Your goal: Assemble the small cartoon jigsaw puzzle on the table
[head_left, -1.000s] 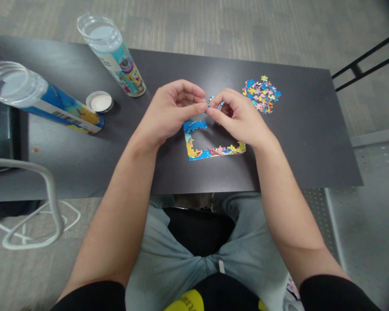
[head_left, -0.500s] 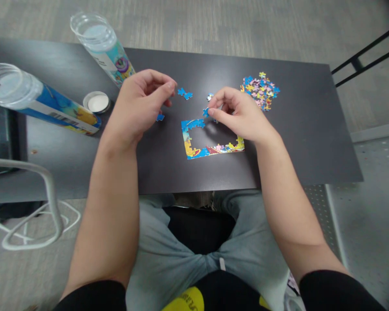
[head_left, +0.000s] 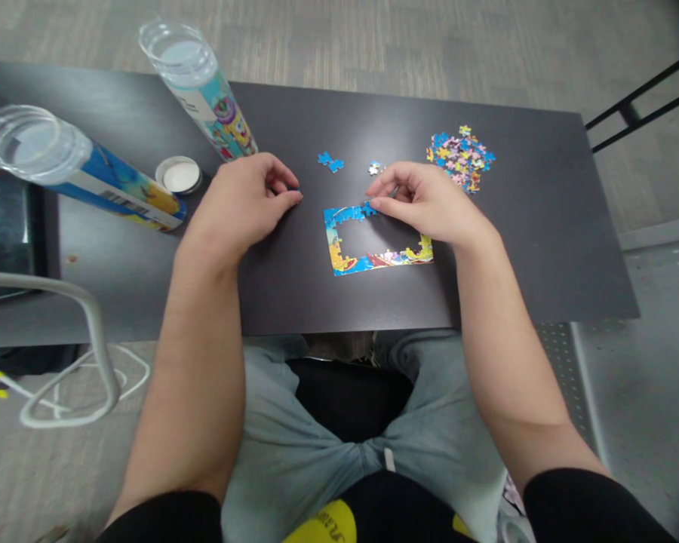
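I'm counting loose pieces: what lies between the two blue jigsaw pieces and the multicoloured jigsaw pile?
The head view shows a whitish jigsaw piece beside the right hand.

No words read clearly; the blue tube (head_left: 84,172) has a barcode (head_left: 114,201), the shirt (head_left: 401,505) seemingly blurred lettering (head_left: 337,529).

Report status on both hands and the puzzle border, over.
Right hand on blue piece at top edge of puzzle border. Left hand left of border, grip unclear. Border's middle open; right hand hides upper-right area.
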Action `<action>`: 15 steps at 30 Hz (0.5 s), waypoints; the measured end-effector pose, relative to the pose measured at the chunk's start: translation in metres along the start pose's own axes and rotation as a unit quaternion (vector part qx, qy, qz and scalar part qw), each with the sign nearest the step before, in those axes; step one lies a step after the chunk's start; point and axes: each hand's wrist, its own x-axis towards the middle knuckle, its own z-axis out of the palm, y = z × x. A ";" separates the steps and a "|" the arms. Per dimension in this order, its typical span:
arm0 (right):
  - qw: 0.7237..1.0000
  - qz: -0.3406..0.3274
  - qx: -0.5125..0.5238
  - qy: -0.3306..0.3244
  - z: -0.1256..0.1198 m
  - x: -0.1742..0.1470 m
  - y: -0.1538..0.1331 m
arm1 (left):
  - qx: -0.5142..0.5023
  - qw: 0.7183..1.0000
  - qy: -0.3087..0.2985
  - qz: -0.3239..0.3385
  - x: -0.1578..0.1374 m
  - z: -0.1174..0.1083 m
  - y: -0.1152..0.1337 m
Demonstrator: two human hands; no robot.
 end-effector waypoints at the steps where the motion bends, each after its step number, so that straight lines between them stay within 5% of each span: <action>1: 1.000 -0.004 0.009 0.001 0.001 0.000 0.000 | 0.005 1.000 0.010 0.007 0.000 0.003 0.001; 5: 1.000 -0.005 0.016 -0.009 0.004 -0.001 0.001 | 0.010 0.999 0.034 0.036 -0.003 0.014 0.019; 15: 0.998 -0.020 -0.058 0.023 0.005 0.001 0.015 | -0.001 0.998 -0.046 0.053 -0.006 0.031 0.037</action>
